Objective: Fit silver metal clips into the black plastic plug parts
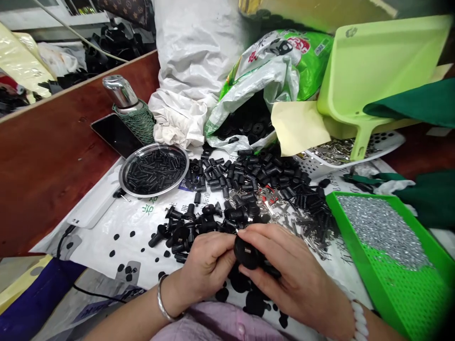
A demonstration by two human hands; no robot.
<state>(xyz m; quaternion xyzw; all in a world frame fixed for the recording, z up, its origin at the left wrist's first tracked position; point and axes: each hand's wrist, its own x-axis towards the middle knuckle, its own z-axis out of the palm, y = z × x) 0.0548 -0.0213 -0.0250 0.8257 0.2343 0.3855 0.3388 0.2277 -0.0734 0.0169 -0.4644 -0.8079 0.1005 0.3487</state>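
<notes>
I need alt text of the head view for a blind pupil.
A person's right hand grips a round black part, left hand at its edge, before a heap of small black pieces. A metal dish of ridged black pieces sits left, a green tray of silvery pieces right.

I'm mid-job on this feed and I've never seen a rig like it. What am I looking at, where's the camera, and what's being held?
There's no machine here: it's a person's bare left hand and right hand. The single picture comes from a camera worn on their head, looking forward and down. Between them, the hands hold a round black part; the fingers hide some of it. Beneath is a printed white sheet strewn with loose black pieces. A round metal dish of small black pieces sits to the left, and a green tray with small silvery pieces to the right.
</notes>
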